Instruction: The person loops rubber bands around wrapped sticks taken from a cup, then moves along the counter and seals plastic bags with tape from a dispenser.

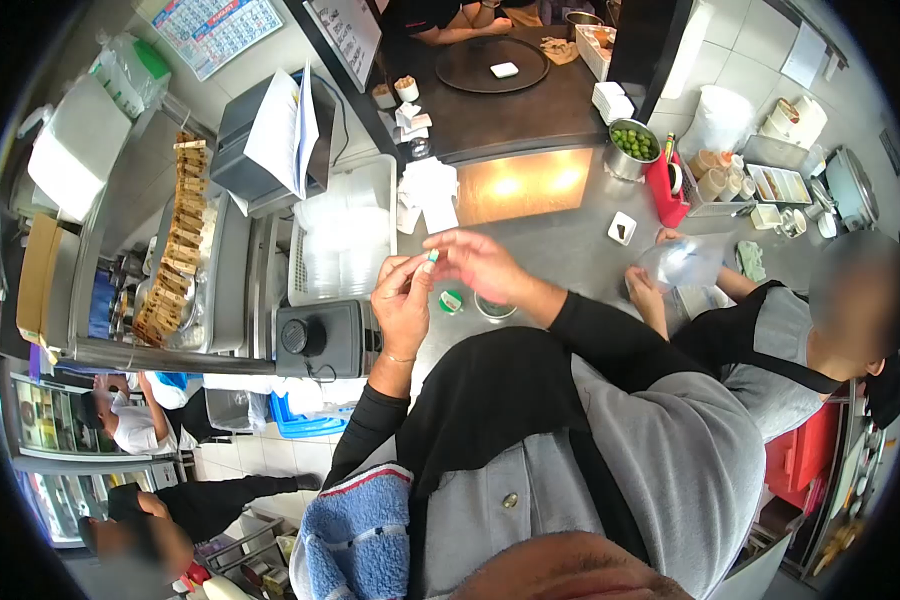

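Observation:
My left hand [402,305] is raised over the steel counter, its thumb and fingertips pinched on a small green-and-white piece [432,256] too small to name. Close beside it is my right hand [482,268], fingers stretched toward the left fingertips; whether it touches the piece I cannot tell. Under my hands, a round green-and-white lid [450,301] lies on the counter. A small round container [495,308] stands to its right, partly covered by my right wrist and apron.
At left are a bin of clear plastic containers [342,240] and a grey machine [320,340]. A co-worker at right holds a clear plastic bag [682,262]. Ahead are a small white dish [622,228], a pot of green fruit [632,148] and a red caddy [675,195].

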Demonstrator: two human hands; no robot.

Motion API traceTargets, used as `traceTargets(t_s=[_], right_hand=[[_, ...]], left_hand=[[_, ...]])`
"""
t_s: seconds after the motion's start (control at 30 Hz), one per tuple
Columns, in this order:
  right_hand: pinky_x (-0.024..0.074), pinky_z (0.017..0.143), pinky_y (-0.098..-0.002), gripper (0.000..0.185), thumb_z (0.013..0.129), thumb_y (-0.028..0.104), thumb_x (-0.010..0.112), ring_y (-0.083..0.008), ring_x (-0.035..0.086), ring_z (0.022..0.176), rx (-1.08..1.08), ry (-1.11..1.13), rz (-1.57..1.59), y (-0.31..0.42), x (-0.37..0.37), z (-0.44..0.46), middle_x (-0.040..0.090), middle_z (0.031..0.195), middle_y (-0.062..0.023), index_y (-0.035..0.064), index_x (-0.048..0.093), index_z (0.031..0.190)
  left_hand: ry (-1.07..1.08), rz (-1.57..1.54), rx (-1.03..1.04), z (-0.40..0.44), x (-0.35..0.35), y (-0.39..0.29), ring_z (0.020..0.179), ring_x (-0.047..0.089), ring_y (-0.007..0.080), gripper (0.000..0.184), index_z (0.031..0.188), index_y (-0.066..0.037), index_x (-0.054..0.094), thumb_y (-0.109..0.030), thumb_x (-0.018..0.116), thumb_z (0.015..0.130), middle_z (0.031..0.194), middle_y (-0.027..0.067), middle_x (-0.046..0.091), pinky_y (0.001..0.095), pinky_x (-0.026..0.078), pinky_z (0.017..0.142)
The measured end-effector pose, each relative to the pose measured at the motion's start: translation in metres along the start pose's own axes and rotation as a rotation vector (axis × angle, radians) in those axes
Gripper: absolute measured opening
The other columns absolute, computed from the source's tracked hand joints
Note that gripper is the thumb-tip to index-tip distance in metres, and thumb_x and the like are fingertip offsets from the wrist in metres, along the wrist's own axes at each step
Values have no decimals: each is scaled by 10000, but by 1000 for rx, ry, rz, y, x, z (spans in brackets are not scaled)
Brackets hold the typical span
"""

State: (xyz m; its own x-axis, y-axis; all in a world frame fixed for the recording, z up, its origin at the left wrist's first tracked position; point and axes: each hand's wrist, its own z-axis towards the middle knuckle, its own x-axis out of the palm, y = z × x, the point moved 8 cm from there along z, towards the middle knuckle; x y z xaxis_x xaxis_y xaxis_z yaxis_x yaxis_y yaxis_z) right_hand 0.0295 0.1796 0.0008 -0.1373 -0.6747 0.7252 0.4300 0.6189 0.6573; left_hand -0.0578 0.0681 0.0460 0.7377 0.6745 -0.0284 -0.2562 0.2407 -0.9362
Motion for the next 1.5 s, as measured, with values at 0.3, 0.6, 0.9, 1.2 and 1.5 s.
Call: traceTargets(t_s=[0.3,0.6,0.9,1.2,1.5], right_hand=[[610,822,-302,204,970,88,752,-165,739,886,-41,-259,-333,4,-28,-23,783,986,-121,-62,752,1107],[631,770,-309,182,971,76,745,-167,749,827,77,-222,-372,-6,-40,-37,782,977,-132,-48,755,1104],[633,790,-313,201,1000,125,727,-168,739,845,34,-384,-260,-8,-62,-43,755,1002,-106,-36,726,1121],[617,840,-328,225,1024,94,681,-196,760,905,96,-348,-239,-10,-60,-41,754,1036,-124,-41,705,1203],[559,780,-340,365,917,137,779,-160,634,867,-382,-314,-1297,44,-12,-52,618,959,-40,95,734,1277]], left_hand=[[169,-194,-386,-5,16,51,845,654,132,134,1042,28,788,-50,781,932,933,53,707,268,519,807],[284,171,-250,-7,15,51,778,657,133,90,920,39,735,-43,771,926,862,74,725,301,534,719],[237,187,-159,-8,11,47,780,683,120,184,1129,38,664,-104,676,1012,910,109,731,290,558,713],[218,291,-133,-23,27,40,731,712,93,252,1223,2,748,-74,737,983,960,81,765,241,570,636],[163,460,47,-21,20,31,647,674,127,148,1068,-13,792,-96,771,948,861,106,736,280,532,595]])
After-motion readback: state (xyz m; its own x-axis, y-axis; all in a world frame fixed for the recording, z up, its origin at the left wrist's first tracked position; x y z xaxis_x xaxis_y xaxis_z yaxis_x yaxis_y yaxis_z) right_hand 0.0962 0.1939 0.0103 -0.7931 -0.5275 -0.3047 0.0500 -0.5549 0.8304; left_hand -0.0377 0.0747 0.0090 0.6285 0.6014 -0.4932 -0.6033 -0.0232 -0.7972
